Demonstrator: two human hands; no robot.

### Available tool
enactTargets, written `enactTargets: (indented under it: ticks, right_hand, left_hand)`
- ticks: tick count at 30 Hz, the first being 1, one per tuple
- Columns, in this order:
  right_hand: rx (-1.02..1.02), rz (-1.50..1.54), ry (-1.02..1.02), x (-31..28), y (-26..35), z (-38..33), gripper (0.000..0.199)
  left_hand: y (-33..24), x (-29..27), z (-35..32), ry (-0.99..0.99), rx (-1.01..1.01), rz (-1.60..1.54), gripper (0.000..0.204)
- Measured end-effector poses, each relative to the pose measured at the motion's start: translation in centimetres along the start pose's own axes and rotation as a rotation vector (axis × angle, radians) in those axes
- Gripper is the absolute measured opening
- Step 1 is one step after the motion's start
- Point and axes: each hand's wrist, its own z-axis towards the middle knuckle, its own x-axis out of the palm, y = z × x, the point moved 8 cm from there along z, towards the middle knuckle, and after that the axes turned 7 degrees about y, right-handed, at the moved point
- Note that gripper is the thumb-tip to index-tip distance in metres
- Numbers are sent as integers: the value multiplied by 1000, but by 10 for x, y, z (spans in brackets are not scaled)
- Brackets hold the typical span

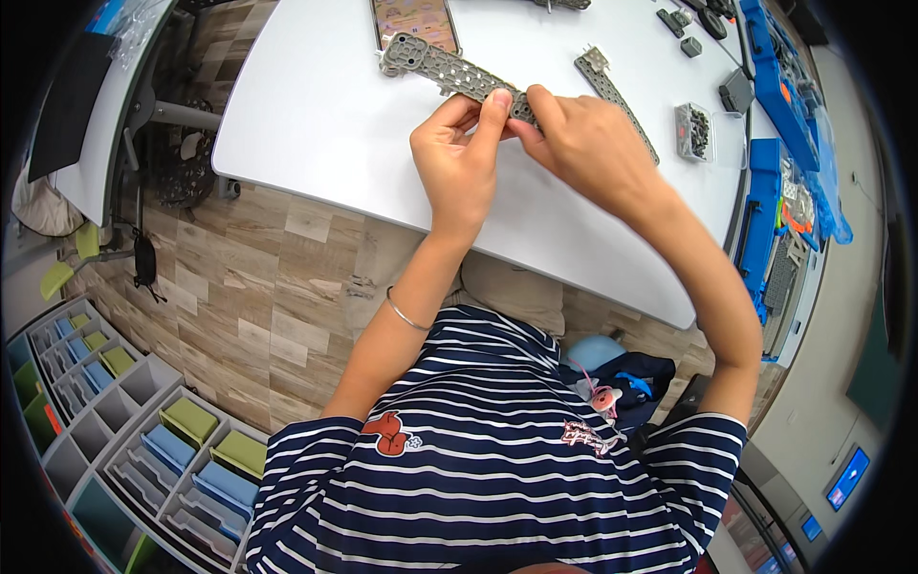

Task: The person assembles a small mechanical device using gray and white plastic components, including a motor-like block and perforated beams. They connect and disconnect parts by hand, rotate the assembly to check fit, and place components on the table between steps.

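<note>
I hold a grey perforated strip out over the white counter, the fingers of my left hand and right hand pinched together on its near end; its far end reaches just in front of a phone. As I judge it, this piece is partly built up: plates sit at the far end and pale bits jut from it, while the near end is what I'm working on, though my fingertips hide the exact join. A second strip lies apart, beyond my right hand, and small dark pieces fill a clear box near it, so parts seem to remain unused. As for writing, my striped shirt carries a stitched lettering patch; the phone's screen is too small to read.
</note>
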Motion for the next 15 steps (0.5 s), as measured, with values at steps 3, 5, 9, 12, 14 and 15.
enactTargets:
  ticks: [3,5,9,12,14,15]
  right_hand:
    - [-6,139,121,-4,-17,-3,27]
    - [11,161,169,-5,-22,-4,28]
    - [-29,86,105,-14,-13,-3,29]
    - [16,-42,123,-19,-8,-2,30]
    - [65,-73,201,-18,-11,-3,30]
    - [79,-61,249,-17,-14,-3,30]
  left_hand:
    - [-1,6,-1,35,0,-73,19]
    - [-1,10,-1,56,1,-97,20]
    - [-1,11,-3,59,-3,-55,19]
    - [-3,13,-4,65,19,90,19]
    - [-5,18,-6,90,56,162,19]
    - [-5,19,-6,97,71,165,20]
